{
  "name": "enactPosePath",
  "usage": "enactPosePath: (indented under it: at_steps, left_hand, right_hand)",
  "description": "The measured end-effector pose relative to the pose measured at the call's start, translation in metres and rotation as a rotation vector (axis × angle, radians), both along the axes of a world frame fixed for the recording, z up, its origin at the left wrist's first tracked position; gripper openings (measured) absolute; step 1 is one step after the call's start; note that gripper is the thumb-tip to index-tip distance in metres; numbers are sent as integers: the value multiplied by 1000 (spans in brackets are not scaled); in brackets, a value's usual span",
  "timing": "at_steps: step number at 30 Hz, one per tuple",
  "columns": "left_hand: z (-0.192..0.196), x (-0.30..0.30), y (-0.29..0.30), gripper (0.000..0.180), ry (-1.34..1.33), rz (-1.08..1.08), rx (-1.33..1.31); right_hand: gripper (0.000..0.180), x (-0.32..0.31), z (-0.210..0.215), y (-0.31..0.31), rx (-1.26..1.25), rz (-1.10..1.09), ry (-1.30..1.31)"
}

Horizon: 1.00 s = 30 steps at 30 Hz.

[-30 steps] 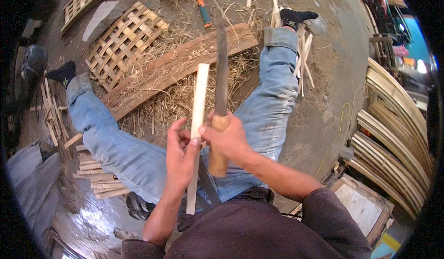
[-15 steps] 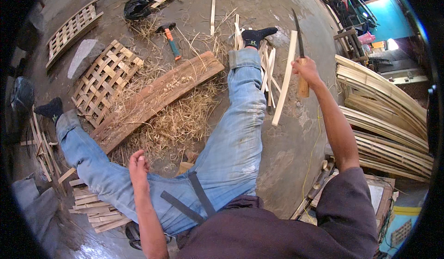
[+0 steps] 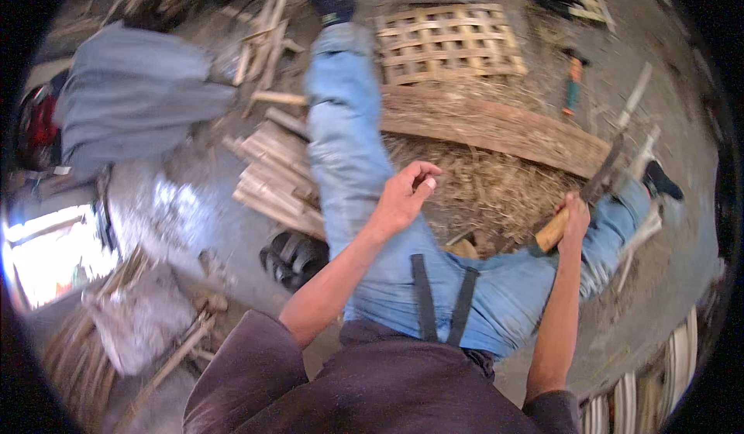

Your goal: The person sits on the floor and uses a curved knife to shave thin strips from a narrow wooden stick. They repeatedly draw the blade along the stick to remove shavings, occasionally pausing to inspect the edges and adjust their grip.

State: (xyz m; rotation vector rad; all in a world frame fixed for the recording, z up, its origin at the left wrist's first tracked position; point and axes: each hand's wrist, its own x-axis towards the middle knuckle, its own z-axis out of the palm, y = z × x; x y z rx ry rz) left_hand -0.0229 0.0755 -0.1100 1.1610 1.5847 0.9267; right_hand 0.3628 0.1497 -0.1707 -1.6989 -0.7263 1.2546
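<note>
"How is the knife (image 3: 597, 181) held?"
"By the right hand (image 3: 575, 218), near the right leg (image 3: 608, 240), from which it should be kept clear."
"And the left hand (image 3: 403, 199)?"
"Loosely curled; nothing is seen held."

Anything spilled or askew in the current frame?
Yes: thin tan shavings lie strewn beside the long brown wooden plank, loose and uncontained, so they look spilled. The wooden-handled metal knife in the right hand looks unremarkable. Motion blur would hide fine damage.
</note>
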Motion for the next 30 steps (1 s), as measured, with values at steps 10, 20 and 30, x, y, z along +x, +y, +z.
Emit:
enactPosePath:
  at_steps: [10, 20, 30]
  left_hand:
    - [-65, -210, -74, 19, 178, 978, -170]
    - [-149, -268, 100, 30, 13, 1128, -226]
    - [-119, -354, 87, 20, -299, 1245, 140]
  right_hand:
    - [21, -21, -20, -6, 95, 422, -171]
    - [21, -3, -31, -6, 127, 332, -214]
    - [22, -13, -34, -10, 87, 354, -240]
